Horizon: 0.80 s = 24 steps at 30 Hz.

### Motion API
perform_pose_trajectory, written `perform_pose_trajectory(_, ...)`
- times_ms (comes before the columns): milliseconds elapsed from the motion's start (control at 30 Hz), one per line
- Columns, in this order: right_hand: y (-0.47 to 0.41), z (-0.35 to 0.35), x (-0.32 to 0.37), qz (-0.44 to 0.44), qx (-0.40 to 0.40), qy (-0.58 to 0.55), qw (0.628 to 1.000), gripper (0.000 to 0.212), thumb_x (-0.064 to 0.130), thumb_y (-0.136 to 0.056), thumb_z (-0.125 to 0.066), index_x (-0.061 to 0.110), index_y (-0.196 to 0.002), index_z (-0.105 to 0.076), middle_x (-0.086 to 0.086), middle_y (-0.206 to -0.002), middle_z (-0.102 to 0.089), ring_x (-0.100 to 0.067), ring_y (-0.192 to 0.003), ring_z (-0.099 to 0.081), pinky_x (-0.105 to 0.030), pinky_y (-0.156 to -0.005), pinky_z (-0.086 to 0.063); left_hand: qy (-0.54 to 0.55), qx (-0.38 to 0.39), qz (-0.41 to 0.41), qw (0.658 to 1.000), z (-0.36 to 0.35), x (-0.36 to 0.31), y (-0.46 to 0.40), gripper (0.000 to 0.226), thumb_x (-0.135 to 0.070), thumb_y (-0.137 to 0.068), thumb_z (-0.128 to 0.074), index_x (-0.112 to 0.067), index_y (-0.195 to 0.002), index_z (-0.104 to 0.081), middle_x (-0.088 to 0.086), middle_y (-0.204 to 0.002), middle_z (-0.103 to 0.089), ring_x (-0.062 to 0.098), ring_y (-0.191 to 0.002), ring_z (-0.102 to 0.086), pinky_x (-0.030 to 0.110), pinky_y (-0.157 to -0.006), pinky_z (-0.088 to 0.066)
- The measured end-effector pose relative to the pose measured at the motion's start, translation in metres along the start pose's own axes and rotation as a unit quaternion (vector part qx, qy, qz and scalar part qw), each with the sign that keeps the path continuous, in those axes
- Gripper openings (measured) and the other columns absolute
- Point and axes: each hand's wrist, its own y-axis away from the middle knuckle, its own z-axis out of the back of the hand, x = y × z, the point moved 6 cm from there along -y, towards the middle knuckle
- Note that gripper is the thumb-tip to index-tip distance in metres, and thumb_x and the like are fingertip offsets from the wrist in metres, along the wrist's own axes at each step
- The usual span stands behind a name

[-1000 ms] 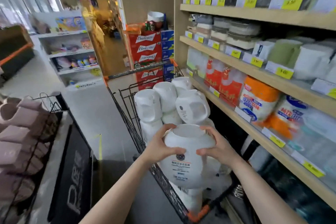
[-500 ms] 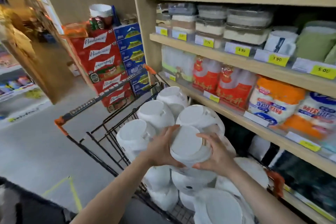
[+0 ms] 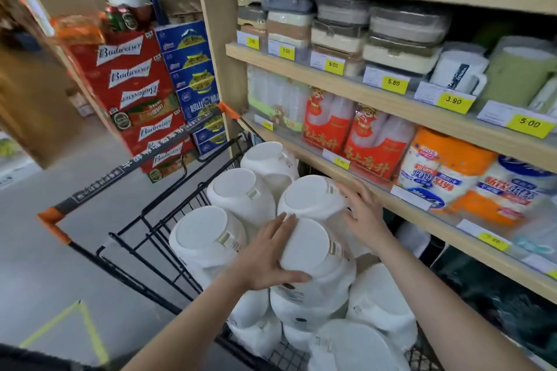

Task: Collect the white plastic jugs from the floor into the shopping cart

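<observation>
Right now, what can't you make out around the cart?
Head view only:
- Floor beside the shopping cart: cut off by the frame, any remaining jugs unseen.
- Lower white jugs: hidden under the top layer.
- Left hand on the nearest jug: label beneath covered.
- Right hand: blurred.

Piled in the black wire shopping cart: white plastic jugs, bases up. Left hand against the near top jug; right hand beside the jug behind. Right of the cart, wooden shelves; beyond its handle, stacked red beer cartons.
</observation>
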Motion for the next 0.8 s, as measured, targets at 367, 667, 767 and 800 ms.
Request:
perform_pose_trajectory(367,0.033,0.008,-0.034,-0.048,0.058,-0.063,0.995,0.06,0.004,-0.092,-0.051,0.036,-0.14,-0.036,-0.008,-0.135,-0.045,-0.025,-0.122,-0.048,-0.037,-0.099,-0.043,-0.036,-0.05,0.036,0.997,0.004,-0.009,0.003,0.077,-0.078,-0.078,-0.031,-0.041,-0.145,-0.026,-0.004,-0.157,-0.014,0.012,-0.144,-0.009,0.036,-0.115,-0.02)
perform_pose_trajectory(667,0.073,0.036,-0.066,-0.106,0.034,-0.118,0.987,0.065,-0.004,-0.089,-0.054,0.031,-0.14,-0.034,0.007,-0.149,-0.034,-0.015,-0.138,-0.029,-0.031,-0.102,-0.035,-0.048,-0.048,0.035,0.997,-0.001,-0.017,0.0,0.082,-0.079,-0.078,-0.029,-0.032,-0.146,-0.028,-0.003,-0.157,-0.016,0.016,-0.143,-0.015,0.038,-0.112,-0.023)
perform_pose_trajectory(767,0.069,0.031,-0.06,-0.098,0.038,-0.121,0.987,0.066,-0.002,-0.089,-0.056,0.034,-0.139,-0.033,0.003,-0.148,-0.038,-0.017,-0.137,-0.034,-0.035,-0.104,-0.037,-0.077,-0.062,0.012,0.995,-0.006,-0.027,-0.004,0.097,-0.089,-0.072,-0.015,-0.03,-0.148,-0.024,-0.004,-0.156,-0.02,0.018,-0.142,-0.019,0.039,-0.115,-0.02)
perform_pose_trajectory(800,0.065,0.028,-0.057,-0.095,0.044,-0.113,0.988,0.066,-0.001,-0.09,-0.055,0.035,-0.139,-0.032,0.001,-0.146,-0.04,-0.018,-0.136,-0.036,-0.035,-0.104,-0.038,-0.092,-0.063,0.011,0.994,-0.007,-0.028,-0.006,0.099,-0.09,-0.07,-0.01,-0.031,-0.149,-0.023,-0.004,-0.156,-0.02,0.019,-0.142,-0.019,0.039,-0.115,-0.019)
